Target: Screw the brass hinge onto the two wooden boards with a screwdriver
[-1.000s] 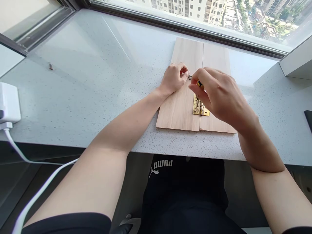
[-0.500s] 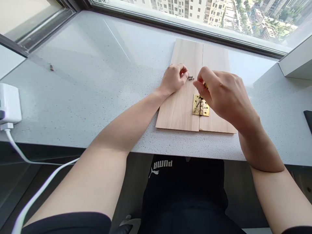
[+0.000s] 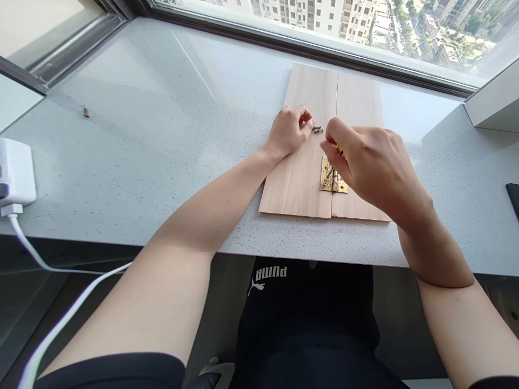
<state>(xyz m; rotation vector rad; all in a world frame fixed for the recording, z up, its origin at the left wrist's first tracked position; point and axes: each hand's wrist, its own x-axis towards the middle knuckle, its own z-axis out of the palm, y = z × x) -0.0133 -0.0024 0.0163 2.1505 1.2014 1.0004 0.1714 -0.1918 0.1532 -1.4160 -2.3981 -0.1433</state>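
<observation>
Two pale wooden boards lie side by side; the left board [image 3: 295,183] and right board [image 3: 360,100] meet along a narrow seam. Across the seam near the front edge sits a brass hinge [image 3: 327,182]. My right hand [image 3: 371,167] is closed around a screwdriver [image 3: 340,150] with a yellow and black handle, mostly hidden in the fist, above the hinge. A thin, slanted piece shows on the hinge's left leaf. My left hand [image 3: 288,131] rests on the left board, thumb and forefinger pinched together against several small screws [image 3: 318,129]; whether it grips one is unclear.
A small brown object [image 3: 86,112] lies far left on the speckled white countertop [image 3: 162,129]. At the left edge are a white power adapter [image 3: 16,173] and its cable [image 3: 57,319]. A dark object [image 3: 514,197] sits at the right edge. The window frame [image 3: 284,46] runs behind.
My right hand has lowered slightly and rotated around the screwdriver, covering more of the hinge's upper right. My left hand and the boards stay put.
</observation>
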